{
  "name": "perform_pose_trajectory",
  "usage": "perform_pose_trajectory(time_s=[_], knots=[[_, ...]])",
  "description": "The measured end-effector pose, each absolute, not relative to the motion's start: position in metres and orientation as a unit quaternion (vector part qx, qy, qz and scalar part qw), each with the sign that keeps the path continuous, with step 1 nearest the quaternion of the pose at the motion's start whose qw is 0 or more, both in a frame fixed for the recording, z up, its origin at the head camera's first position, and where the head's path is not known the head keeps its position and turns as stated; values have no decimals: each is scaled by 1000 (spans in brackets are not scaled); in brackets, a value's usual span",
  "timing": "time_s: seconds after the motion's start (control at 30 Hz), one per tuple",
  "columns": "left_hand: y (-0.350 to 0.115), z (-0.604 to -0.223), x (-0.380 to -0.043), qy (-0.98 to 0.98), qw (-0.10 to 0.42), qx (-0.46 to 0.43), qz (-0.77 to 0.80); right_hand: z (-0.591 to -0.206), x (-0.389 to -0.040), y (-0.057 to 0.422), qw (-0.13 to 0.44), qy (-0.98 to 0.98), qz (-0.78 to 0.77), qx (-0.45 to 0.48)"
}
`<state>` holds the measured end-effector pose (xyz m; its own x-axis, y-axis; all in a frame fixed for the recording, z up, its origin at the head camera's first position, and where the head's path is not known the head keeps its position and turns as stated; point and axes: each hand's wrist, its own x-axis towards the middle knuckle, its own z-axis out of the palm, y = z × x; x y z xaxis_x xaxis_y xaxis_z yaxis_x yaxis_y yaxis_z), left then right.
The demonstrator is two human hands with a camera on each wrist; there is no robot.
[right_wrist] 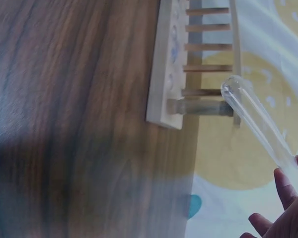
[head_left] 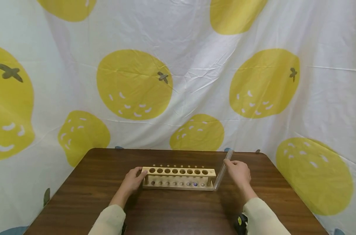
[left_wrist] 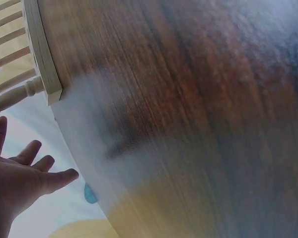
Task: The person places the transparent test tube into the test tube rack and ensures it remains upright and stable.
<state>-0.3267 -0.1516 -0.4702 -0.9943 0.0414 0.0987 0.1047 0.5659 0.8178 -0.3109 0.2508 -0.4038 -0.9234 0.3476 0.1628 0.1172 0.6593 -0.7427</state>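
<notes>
A pale wooden test tube rack stands on the table, with a row of round holes in its top board and pegs along the back. My left hand holds the left end of the top board, thumb at the front. In the left wrist view, the other fingers spread away from the rack. Between thumb and fingers, my right hand pinches a clear glass test tube by its upper part. The tube slants, its rounded lower end beside the rack's right end.
The dark wood-grain table runs back to a white cloth printed with yellow lemons. A small blue spot shows in one recess of the rack's base, towards the right.
</notes>
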Motion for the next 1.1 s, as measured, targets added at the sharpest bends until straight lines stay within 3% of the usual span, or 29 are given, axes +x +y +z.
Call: perform_pose_trajectory(time_s=[0.37, 0.8, 1.1], knots=[[-151, -469, -326, -883, 32, -35, -467, -385, -316, 230, 181, -875, 428, -135], [-150, -470, -326, -880, 32, -30, -473, -377, -325, 214, 283, -849, 432, -109], [-151, -470, -325, -881, 24, -33, -472, -380, -328, 211, 272, -846, 451, -82]])
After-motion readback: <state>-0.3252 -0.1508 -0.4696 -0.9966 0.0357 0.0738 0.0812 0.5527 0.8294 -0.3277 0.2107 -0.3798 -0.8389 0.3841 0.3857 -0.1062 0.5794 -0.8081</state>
